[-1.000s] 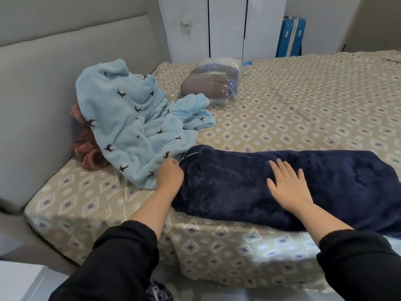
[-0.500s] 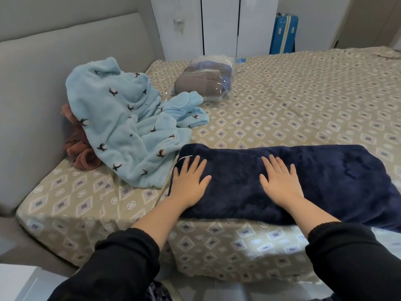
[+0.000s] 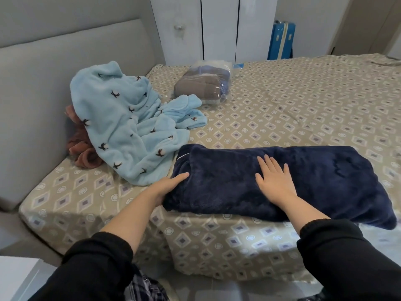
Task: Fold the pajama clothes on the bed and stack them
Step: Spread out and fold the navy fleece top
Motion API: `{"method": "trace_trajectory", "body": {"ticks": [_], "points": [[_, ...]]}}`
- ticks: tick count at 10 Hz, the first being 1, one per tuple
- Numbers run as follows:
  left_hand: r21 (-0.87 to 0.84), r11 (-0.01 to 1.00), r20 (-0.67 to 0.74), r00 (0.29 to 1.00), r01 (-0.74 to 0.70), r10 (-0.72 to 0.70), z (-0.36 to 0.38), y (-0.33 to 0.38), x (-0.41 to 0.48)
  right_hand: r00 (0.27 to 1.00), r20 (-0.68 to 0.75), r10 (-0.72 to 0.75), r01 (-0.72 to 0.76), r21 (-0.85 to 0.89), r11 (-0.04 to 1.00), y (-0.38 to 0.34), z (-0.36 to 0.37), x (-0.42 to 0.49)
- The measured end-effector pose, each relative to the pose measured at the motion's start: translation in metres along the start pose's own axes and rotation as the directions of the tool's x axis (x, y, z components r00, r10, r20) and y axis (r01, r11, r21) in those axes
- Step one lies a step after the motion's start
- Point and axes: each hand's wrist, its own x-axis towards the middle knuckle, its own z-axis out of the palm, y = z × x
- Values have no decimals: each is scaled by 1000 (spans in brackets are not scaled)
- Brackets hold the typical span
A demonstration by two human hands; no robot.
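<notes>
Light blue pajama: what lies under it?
A reddish-brown garment sticks out at the left of the light blue pajama. Its covered part cannot be seen.

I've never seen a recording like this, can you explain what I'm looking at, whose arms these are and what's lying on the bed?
No machine here: a head-worn camera looks down at a person's bare hands. On the diamond-patterned beige bed lies a folded dark navy fleece garment. The right hand rests flat on it; the left hand holds its left end, thumb on top. Behind lie a crumpled light blue fleece pajama, a reddish-brown garment under it, and a plastic-wrapped grey-brown bundle.
</notes>
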Motion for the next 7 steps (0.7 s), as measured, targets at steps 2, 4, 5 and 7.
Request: {"method": "trace_trajectory", "body": {"ticks": [2,4,5,7], "points": [[-127,991,130,991,50,-33,13,9,0,995,73,64,-95,593,799,-5,-26,-18],[-292,947,-117,987,-136,106,22,24,-4,972,178,151,-226,886,406,-18,-75,-10],[-320,886,-222,935,-336,275,4,38,-14,963,170,208,-213,955,205,-36,-86,10],[-193,884,-275,888,-427,369,-36,51,-48,987,106,118,-131,963,237,-98,-52,1]]}}
